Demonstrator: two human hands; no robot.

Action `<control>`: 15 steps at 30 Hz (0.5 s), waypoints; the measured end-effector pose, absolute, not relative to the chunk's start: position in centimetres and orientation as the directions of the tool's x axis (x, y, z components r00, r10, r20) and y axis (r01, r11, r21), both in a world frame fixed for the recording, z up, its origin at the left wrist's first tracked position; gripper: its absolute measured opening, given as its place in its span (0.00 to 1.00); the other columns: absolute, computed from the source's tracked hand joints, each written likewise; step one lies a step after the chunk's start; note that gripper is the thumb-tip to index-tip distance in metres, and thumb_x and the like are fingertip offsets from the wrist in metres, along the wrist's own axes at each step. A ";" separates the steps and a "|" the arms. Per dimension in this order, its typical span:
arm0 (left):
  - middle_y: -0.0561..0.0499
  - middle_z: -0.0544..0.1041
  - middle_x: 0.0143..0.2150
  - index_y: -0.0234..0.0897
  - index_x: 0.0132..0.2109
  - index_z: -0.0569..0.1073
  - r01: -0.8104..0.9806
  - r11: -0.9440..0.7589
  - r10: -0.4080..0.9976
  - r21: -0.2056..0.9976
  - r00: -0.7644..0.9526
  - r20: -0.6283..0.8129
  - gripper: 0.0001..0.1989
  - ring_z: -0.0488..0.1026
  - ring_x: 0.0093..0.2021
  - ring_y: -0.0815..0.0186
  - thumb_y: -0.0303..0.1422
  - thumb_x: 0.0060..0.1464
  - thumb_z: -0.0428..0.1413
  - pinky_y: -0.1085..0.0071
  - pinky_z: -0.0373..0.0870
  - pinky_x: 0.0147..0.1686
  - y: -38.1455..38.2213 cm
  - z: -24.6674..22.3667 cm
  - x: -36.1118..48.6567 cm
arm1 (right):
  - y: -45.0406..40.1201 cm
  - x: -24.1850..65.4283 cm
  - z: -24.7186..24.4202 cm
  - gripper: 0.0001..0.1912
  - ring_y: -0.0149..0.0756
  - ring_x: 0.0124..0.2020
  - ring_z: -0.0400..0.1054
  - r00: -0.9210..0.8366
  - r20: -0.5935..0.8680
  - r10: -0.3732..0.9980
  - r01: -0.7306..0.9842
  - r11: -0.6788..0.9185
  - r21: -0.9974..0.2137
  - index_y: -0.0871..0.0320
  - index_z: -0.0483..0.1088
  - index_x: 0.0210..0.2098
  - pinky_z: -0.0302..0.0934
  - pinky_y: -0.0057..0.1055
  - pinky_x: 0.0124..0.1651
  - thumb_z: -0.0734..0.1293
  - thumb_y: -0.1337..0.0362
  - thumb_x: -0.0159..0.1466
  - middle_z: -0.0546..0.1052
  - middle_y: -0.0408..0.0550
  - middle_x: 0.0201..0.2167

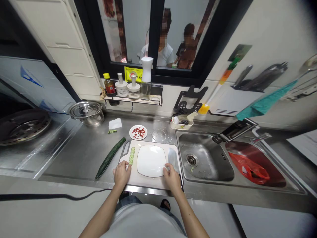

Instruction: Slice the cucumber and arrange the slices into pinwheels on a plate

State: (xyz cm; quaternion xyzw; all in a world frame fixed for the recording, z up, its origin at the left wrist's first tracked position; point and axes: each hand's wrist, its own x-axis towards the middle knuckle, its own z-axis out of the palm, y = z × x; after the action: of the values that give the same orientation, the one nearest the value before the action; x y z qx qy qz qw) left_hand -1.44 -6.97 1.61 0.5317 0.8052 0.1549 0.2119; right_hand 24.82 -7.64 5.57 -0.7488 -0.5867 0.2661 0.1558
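Note:
A row of overlapping cucumber slices [132, 156] lies on the left part of a pale cutting board [143, 182]. My left hand [122, 174] is at the near end of that row, its fingers bent together around the last slices. In the middle of the board sits a white square plate [151, 161] with nothing on it. My right hand [171, 177] pinches the plate's right rim. Partly behind that hand, a cleaver [172, 157] lies flat along the board's right side. A whole cucumber [110, 158] rests on the steel counter, left of the board.
Behind the board are a small plate of chopped red pieces [138, 132] and a clear round lid [158, 135]. A lidded steel pot [87, 113] stands back left. To the right is a double sink [205, 177], with a red bag [250, 170] in its far basin.

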 end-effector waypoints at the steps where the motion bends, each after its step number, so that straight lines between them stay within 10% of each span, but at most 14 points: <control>1: 0.48 0.76 0.39 0.38 0.39 0.72 0.787 0.389 0.921 0.480 -0.348 -0.176 0.09 0.71 0.43 0.59 0.37 0.58 0.50 0.65 0.58 0.42 -7.0 1.6 -1.4 | -7.7 24.9 5.6 0.19 0.36 0.28 0.68 0.165 -0.218 0.962 0.796 -0.261 -0.547 0.60 0.69 0.51 0.53 0.26 0.33 0.56 0.59 0.65 0.72 0.43 0.22; 15: 0.49 0.76 0.38 0.39 0.36 0.73 0.749 0.396 0.916 0.531 -0.366 -0.166 0.08 0.72 0.40 0.61 0.34 0.55 0.50 0.69 0.59 0.38 -7.0 1.3 -1.7 | -8.0 24.9 5.8 0.20 0.36 0.26 0.66 0.150 -0.213 0.965 0.786 -0.248 -0.567 0.60 0.69 0.50 0.52 0.27 0.32 0.56 0.59 0.65 0.71 0.43 0.21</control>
State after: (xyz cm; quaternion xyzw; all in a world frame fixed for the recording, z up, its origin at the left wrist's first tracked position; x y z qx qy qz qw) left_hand -1.72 -7.02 1.26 0.5168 0.8052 0.1868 0.2229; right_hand 24.87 -8.03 5.77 -0.7406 -0.5911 0.2746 0.1634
